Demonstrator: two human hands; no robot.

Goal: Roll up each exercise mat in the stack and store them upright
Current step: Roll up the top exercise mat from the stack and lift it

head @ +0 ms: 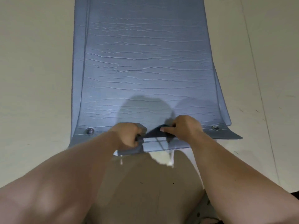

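By the left eyelet (89, 131) of the top mat (145, 62) — flat on the stack — the left hand (128, 135) curls round its near edge; the right hand (182, 128) pinches the lifted fold just beside. Keep both level — the roll should start tight.

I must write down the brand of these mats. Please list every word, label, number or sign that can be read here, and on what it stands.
No text can be read anywhere.
Blue mat: only wrinkles and one dark speck, no print or label.
Left eyelet and right eyelet: too small to show any stamp.
The left hand and right hand hide part of the near edge.
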